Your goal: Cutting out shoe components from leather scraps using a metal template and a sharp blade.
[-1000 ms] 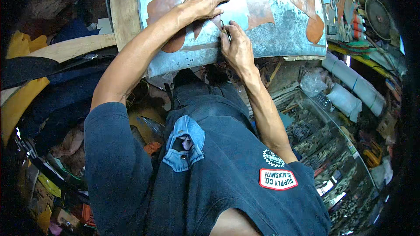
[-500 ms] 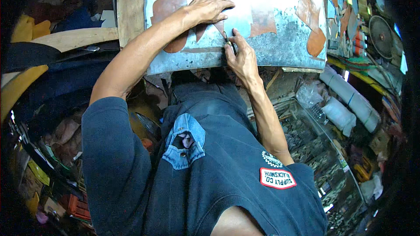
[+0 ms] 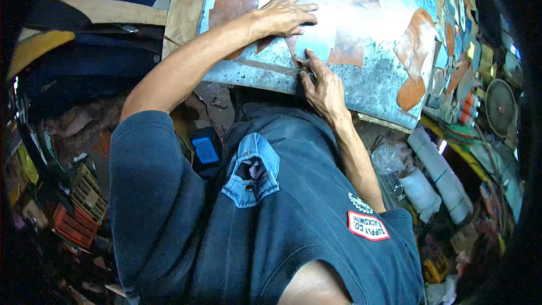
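Note:
My left hand (image 3: 288, 14) lies open, fingers spread, pressing on a brown leather piece (image 3: 293, 48) with a narrow point reaching toward me. In my right hand (image 3: 326, 90) a slim dark-handled tool (image 3: 307, 72) is pinched. Its thin tip meets the leather near that point; whether it is a knife or another tool is too small to tell. Both hands rest over a worn blue-grey work board (image 3: 367, 90). Beside my left wrist lies a rounded brown leather piece (image 3: 234, 7), and right of the hands is another leather piece (image 3: 345, 51).
A long leather piece (image 3: 415, 36) and a small oval one (image 3: 410, 95) lie toward the board's right end. Scraps and tools crowd beyond it, near a round fan (image 3: 500, 107). Plastic-wrapped rolls (image 3: 440, 172) stand at lower right, a red crate (image 3: 74, 225) at lower left.
My right hand has drawn the tool toward the board's near edge, away from my left hand. The left hand stays spread on the leather. The whole view has turned and shifted slightly.

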Available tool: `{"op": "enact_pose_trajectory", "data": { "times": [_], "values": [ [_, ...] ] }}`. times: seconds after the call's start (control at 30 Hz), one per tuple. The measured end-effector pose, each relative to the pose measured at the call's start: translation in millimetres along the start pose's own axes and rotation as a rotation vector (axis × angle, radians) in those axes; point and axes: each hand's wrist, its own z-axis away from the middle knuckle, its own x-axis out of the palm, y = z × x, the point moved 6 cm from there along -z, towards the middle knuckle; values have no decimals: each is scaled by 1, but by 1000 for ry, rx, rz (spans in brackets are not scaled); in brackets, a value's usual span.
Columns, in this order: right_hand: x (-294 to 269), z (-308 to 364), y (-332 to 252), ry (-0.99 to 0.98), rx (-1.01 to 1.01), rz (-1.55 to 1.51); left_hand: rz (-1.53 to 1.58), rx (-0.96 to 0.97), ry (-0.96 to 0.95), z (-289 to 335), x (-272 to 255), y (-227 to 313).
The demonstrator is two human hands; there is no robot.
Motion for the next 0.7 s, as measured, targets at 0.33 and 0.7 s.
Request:
{"op": "enact_pose_trajectory", "data": {
  "times": [0.33,0.7],
  "values": [
    [-8,-9,12,-132,-133,44,4,-209,-28,1,-7,26],
    [-26,-21,24,-388,-203,197,27,-321,-58,1,-5,38]
  ]
}}
